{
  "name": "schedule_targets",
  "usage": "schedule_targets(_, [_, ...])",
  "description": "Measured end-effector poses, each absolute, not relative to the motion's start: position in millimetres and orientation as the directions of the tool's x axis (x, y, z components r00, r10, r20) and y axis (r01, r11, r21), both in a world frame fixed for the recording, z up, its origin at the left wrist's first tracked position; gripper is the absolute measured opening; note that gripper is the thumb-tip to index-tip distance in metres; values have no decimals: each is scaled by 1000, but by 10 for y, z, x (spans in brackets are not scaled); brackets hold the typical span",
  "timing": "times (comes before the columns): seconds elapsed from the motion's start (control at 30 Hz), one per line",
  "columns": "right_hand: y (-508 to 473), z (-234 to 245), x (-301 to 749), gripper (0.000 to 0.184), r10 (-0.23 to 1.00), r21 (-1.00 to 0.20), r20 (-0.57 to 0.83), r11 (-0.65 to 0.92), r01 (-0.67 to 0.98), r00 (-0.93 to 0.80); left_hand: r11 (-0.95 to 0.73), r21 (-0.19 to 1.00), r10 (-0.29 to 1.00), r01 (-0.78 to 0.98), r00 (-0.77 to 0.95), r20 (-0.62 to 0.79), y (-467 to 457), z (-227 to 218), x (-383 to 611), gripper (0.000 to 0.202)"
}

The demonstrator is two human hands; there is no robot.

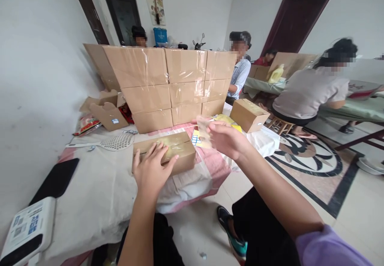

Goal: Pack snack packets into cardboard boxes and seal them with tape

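Observation:
My left hand (pixel 151 170) lies flat with spread fingers on top of a small taped cardboard box (pixel 180 150) on the cloth-covered bed. My right hand (pixel 226 140) is raised just right of the box, its fingers closed on a strip of clear tape (pixel 204 129) that hangs above the box's right end. A stack of sealed cardboard boxes (pixel 169 86) stands behind the small box like a wall. Another sealed box (pixel 249 115) sits to the right near the bed's corner.
A white fly swatter (pixel 115 142) lies left of the box. Open folded cartons (pixel 108 112) sit by the wall. A white device (pixel 28 228) and black pad (pixel 55 180) are at near left. Several people sit at tables behind and to the right.

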State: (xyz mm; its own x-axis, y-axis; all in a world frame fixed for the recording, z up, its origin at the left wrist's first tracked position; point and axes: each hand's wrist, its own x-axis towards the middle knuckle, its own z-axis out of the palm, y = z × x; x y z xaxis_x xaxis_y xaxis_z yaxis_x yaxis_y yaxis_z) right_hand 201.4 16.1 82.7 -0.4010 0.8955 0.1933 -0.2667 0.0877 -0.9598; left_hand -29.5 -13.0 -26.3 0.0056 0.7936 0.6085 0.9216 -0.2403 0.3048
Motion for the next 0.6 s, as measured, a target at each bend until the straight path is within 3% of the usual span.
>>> schedule_targets(0.07, [367,757,1794,28,903,-975,173,100,-200,-394,-247,295,794,923,18,608,-147,-255,-301,42])
schedule_targets(0.13, [584,579,1597,27,927,-989,139,149,3,-348,-253,290,786,923,22,617,-149,-250,-311,43])
schedule_targets(0.27, [859,210,1425,11,946,-870,208,296,395,-250,-267,291,776,919,26,631,-139,-264,-328,43])
schedule_targets(0.43, [866,56,1472,6,902,-750,278,418,512,-330,-277,304,773,911,24,634,-128,-284,-328,42])
schedule_targets(0.6, [814,16,1307,16,953,-647,263,288,706,-148,-261,302,773,917,11,634,-88,-298,-333,41])
